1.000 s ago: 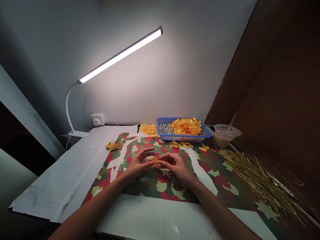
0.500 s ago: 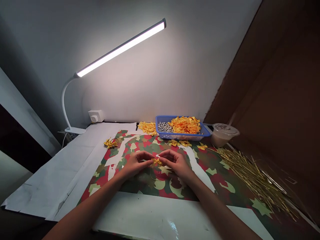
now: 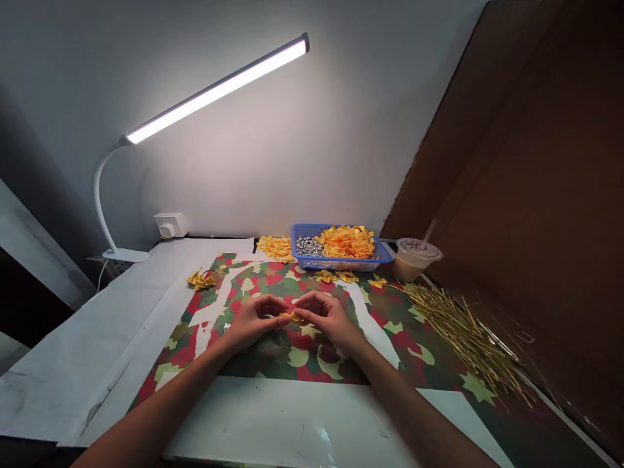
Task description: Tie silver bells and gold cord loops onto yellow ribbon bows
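Observation:
Between my fingertips, above the patterned paper point(image 3: 273, 364), is a small yellow ribbon bow point(image 3: 291, 316). My left hand point(image 3: 258, 318) pinches its left side with thumb and forefinger. On the other side, my right hand point(image 3: 327, 316) pinches it the same way. The fingers cover much of the bow. A thin strand shows faintly below the left fingertips. Beyond my hands lie a few loose yellow bows point(image 3: 347, 277), in front of a blue basket point(image 3: 336, 264) that holds orange-yellow bows point(image 3: 347, 242) and silver beads point(image 3: 310, 246).
A pile of bows point(image 3: 275, 247) lies left of the basket. A gold-wired bow cluster point(image 3: 201, 279) sits at the paper's left edge. To the right are a lidded cup point(image 3: 415, 260) and gold twist ties point(image 3: 468, 344). A lit lamp point(image 3: 219, 88) hangs above, beside a cardboard panel point(image 3: 507, 162).
The whole view has shifted, so things appear further left. Both hands still hold the bow, which now looks flatter and more covered by the fingers.

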Motion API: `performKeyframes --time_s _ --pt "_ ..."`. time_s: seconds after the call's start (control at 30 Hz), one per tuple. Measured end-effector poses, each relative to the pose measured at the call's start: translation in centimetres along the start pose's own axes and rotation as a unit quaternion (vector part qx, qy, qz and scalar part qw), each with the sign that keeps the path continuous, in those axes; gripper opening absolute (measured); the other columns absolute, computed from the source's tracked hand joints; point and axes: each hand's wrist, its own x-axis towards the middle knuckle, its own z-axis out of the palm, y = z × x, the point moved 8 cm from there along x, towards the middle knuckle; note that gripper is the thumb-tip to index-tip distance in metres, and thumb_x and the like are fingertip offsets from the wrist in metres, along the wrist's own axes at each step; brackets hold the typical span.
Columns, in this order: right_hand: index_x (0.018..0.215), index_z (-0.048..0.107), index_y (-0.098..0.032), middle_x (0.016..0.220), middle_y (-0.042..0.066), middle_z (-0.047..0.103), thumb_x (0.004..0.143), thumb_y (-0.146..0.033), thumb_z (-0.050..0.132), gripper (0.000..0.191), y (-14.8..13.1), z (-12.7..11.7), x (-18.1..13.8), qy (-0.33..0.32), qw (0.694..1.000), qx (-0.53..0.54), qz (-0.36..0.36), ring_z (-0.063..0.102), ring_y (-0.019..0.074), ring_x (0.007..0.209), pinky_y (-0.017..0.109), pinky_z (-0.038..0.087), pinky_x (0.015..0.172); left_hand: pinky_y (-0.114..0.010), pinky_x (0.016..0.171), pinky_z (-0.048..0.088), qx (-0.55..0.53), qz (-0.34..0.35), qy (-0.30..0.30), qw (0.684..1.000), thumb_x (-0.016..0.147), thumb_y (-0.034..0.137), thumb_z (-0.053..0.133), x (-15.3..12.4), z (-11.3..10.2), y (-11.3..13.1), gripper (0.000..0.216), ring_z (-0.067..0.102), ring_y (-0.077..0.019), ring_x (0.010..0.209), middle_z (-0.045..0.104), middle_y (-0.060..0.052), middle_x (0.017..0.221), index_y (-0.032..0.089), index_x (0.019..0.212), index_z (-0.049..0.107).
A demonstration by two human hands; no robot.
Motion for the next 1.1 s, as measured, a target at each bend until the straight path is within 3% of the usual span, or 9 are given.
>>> performKeyframes --time_s 0.2,0.33,0.47,0.63,0.73,0.8,0.87,0.93,1.1 --pt "0.086 0.059 -0.019 0.076 0.003 0.063 0.086 -0.043 0.051 0.025 0.0 -1.6 0.5 0.033 0.990 -0.136 -0.025 0.062 0.0170 0.071 0.029 0.051 0.059 -0.024 0.054 0.051 0.005 -0.015 0.054 0.998 0.064 0.042 0.078 0.3 -1.3 -0.4 0.040 0.066 -0.0173 0.068 0.071 -0.004 0.077 0.016 0.092 0.066" --pt "0.082 0.062 -0.019 0.089 0.005 0.062 0.084 -0.021 0.053 0.009 -0.6 -1.4 0.5 0.009 0.965 -0.252 -0.067 0.059 0.0192 0.084 0.035 0.048 0.076 -0.023 0.047 0.048 0.022 -0.014 0.098 0.995 0.067 0.047 0.074 0.7 -2.7 -0.6 0.045 0.064 -0.0165 0.063 0.070 -0.005 0.078 0.017 0.098 0.064" --pt "0.079 0.062 -0.020 0.092 0.005 0.059 0.080 -0.012 0.059 0.009 -0.4 -0.5 0.2 -0.033 0.938 -0.336 -0.080 0.054 0.0213 0.091 0.040 0.042 0.086 -0.026 0.056 0.051 0.065 0.004 0.125 0.990 0.067 0.050 0.070 1.2 -4.0 -0.6 0.046 0.065 -0.0191 0.070 0.069 -0.005 0.077 0.016 0.098 0.063" --pt "0.078 0.059 -0.021 0.091 0.003 0.058 0.085 -0.019 0.059 0.008 0.3 0.0 0.1 -0.065 0.917 -0.389 -0.063 0.054 0.0203 0.092 0.044 0.037 0.091 -0.031 0.061 0.047 0.175 0.030 0.129 0.976 0.067 0.041 0.068 1.2 -4.1 -0.8 0.025 0.058 -0.0194 0.064 0.065 -0.003 0.070 0.018 0.078 0.068" --pt "0.078 0.057 -0.021 0.093 0.003 0.058 0.087 -0.018 0.057 0.010 0.4 0.2 0.1 -0.079 0.910 -0.403 -0.060 0.054 0.0197 0.093 0.045 0.035 0.092 -0.035 0.078 0.045 0.226 0.076 0.142 0.961 0.066 0.037 0.069 0.6 -3.6 0.5 0.019 0.056 -0.0248 0.088 0.063 -0.005 0.088 0.021 0.078 0.068" --pt "0.078 0.057 -0.020 0.094 0.003 0.058 0.088 -0.018 0.057 0.010 0.5 0.3 0.0 -0.084 0.908 -0.407 -0.059 0.053 0.0198 0.094 0.045 0.034 0.093 -0.037 0.089 0.040 0.257 0.115 0.104 0.954 0.070 0.035 0.068 0.2 -2.6 1.6 0.016 0.053 -0.0252 0.099 0.061 -0.005 0.098 0.023 0.080 0.069" --pt "0.079 0.056 -0.020 0.095 0.004 0.058 0.088 -0.018 0.057 0.009 0.5 0.3 0.0 -0.085 0.907 -0.409 -0.058 0.053 0.0201 0.095 0.045 0.034 0.093 -0.037 0.092 0.036 0.331 0.153 -0.045 0.930 0.077 0.036 0.064 -0.3 0.2 2.0 0.015 0.053 -0.0236 0.098 0.060 -0.005 0.099 0.023 0.082 0.070" --pt "0.080 0.056 -0.020 0.096 0.004 0.058 0.088 -0.017 0.057 0.009 0.6 0.3 0.0 -0.083 0.906 -0.410 -0.059 0.054 0.0202 0.095 0.045 0.034 0.093 -0.036 0.093 0.035 0.375 0.145 -0.145 0.904 0.076 0.039 0.067 -0.8 1.7 1.5 0.017 0.052 -0.0232 0.096 0.059 -0.004 0.098 0.024 0.084 0.071" --pt "0.078 0.055 -0.020 0.094 0.004 0.059 0.089 -0.017 0.055 0.012 0.7 0.3 0.1 -0.076 0.905 -0.414 -0.068 0.054 0.0196 0.094 0.044 0.033 0.093 -0.036 0.093 0.033 0.366 0.115 -0.198 0.902 0.082 0.037 0.062 -1.1 2.4 0.6 0.017 0.052 -0.0210 0.088 0.058 -0.003 0.086 0.022 0.078 0.070"
